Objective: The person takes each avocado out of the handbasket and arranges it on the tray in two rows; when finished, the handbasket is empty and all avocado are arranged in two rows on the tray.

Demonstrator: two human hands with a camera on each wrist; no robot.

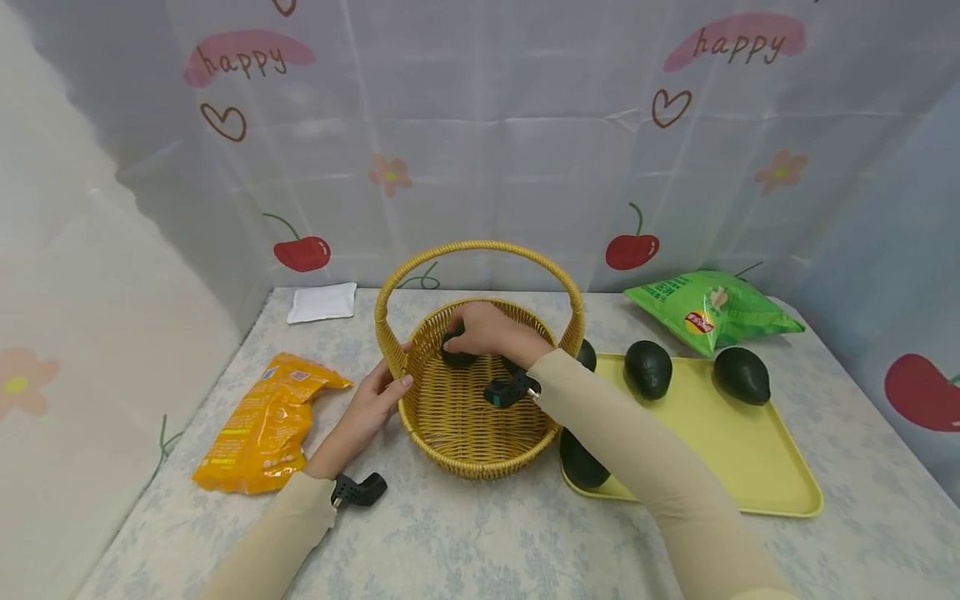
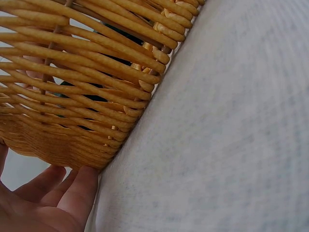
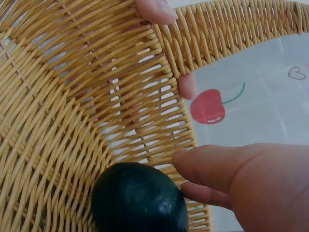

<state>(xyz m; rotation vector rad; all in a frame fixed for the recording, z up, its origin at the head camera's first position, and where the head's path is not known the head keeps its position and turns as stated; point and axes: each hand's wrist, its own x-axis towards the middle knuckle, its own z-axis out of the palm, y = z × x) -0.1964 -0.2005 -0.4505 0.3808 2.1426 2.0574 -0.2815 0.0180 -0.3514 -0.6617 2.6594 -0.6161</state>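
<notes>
A yellow wicker basket [image 1: 480, 467] with a tall arched handle stands mid-table. My left hand [image 1: 375, 396] grips its left rim near the handle's foot, thumb over the edge; in the left wrist view its fingers [image 2: 79, 193] lie against the woven wall. My right hand [image 1: 483, 327] reaches inside the basket, over a dark green avocado [image 1: 458, 357] at the back left. Seen from the right wrist, the hand's fingers stretch out fairly straight right beside this avocado [image 3: 137, 198]. Another avocado [image 1: 512, 365] in the basket is partly hidden under the right forearm.
A yellow tray [image 1: 720, 433] lies to the right, with avocados [image 1: 648, 369] on it, some partly covered by the basket and right sleeve. Behind it is a green chip bag [image 1: 716, 312]. An orange snack bag [image 1: 266, 429] and a small white packet [image 1: 322, 302] lie at left.
</notes>
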